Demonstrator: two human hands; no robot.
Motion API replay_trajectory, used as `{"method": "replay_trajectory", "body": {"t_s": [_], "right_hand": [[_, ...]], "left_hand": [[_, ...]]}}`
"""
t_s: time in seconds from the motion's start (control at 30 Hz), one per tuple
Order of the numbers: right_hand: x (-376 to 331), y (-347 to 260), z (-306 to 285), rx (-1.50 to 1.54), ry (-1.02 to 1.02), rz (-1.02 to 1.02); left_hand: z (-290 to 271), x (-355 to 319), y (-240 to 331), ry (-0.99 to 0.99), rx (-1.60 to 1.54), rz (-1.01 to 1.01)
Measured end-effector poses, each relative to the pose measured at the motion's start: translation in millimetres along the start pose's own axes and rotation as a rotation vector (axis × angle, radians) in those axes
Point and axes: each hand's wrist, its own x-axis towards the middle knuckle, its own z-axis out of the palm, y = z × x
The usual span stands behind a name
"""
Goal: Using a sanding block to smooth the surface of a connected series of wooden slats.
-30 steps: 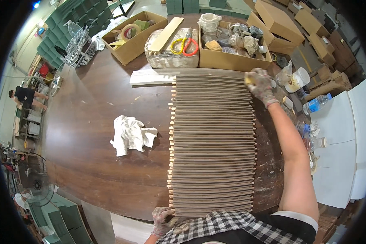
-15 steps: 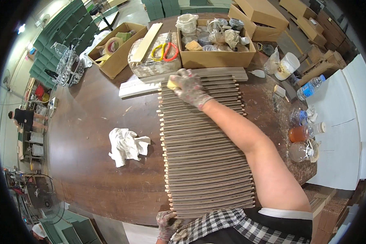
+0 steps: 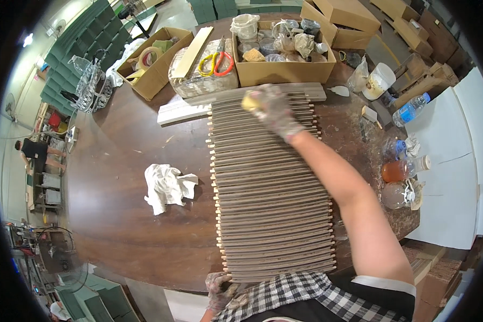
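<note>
A row of thin grey-brown wooden slats lies side by side on the table, with pale round pegs sticking out at both ends. My right hand, in a stained patterned glove and slightly blurred, reaches over the far slats. It is closed on a small yellow sponge-like block. Down at the near left corner of the slats is my gloved left hand, its fingers curled; whatever they hold is hidden. A crumpled white cloth lies left of the slats.
Behind the slats are pale boards, a wrapped bundle with scissors, and a carton of bags and jars. Another carton holds tape. Bottles and a white tub line the right side. A person stands far left.
My right hand has swept to the right across the far slats, carrying the yellow block with it. My left hand stays at the near left corner.
</note>
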Motion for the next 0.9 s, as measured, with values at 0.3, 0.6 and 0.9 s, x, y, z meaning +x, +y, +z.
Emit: {"method": "replay_trajectory", "body": {"t_s": [0.3,0.6,0.9], "right_hand": [[-24,70,-76,-0.121,-0.132,0.111],[-28,7,-26,-0.016,0.093,0.080],[9,-93,53,-0.033,-0.167,0.060]], "left_hand": [[3,1,1,0.022,-0.014,0.021],[4,-1,-7,0.004,0.018,0.048],[3,-6,-5,-0.015,0.017,-0.041]]}}
